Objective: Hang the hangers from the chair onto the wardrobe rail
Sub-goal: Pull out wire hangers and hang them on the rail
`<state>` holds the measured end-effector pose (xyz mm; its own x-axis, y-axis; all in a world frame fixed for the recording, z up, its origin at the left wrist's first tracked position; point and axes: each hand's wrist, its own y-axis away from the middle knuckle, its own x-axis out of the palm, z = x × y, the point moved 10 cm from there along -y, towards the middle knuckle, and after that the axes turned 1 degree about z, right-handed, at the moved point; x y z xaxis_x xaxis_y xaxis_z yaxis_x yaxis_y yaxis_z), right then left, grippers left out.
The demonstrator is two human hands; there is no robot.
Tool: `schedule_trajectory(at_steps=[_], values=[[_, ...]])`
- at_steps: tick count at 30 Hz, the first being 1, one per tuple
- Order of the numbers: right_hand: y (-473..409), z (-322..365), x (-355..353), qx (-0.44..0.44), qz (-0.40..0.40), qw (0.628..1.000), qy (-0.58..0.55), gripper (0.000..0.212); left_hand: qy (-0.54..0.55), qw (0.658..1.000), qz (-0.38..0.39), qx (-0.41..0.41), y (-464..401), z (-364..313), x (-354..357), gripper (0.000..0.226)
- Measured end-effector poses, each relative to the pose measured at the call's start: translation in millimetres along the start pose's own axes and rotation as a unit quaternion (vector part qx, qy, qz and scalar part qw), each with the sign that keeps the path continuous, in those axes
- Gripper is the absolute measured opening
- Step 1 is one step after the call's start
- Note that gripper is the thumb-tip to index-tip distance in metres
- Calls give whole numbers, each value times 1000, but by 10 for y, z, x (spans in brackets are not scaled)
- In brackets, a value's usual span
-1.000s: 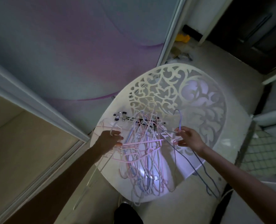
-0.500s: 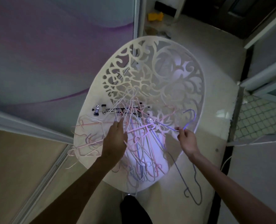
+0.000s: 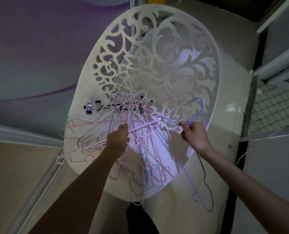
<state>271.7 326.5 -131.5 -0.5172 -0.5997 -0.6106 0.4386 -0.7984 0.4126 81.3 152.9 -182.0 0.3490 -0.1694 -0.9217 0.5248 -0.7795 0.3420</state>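
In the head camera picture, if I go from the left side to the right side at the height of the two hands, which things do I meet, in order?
Pale pink wire hangers at the seat's left edge → left hand reaching into the tangled hanger pile → right hand, its grip on the purple wire hanger → tiled floor with diamond pattern.

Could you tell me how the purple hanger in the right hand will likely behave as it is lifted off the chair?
The purple hanger looks thin, so probably light and springy. One end lies in the hanger pile, so it may snag.
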Motion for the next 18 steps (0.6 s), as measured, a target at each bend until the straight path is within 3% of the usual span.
schedule_trajectory(at_steps=[3,7,12,15,18], values=[[56,169,-110,-40,-11,996,73,45,34,998,-58,14,26,79,4,13],[-7,198,-169,-24,1,997,74,39,37,994,-104,21,85,152,-181,13],[-18,303,-265,-7,31,998,46,40,74,993,-74,-57,-23,253,-361,13],[-4,354,-324,8,34,999,10,31,79,993,-53,-66,-132,211,-334,14],[61,306,-390,17,24,1000,2,35,79,994,-29,-68,-194,183,-244,11]])
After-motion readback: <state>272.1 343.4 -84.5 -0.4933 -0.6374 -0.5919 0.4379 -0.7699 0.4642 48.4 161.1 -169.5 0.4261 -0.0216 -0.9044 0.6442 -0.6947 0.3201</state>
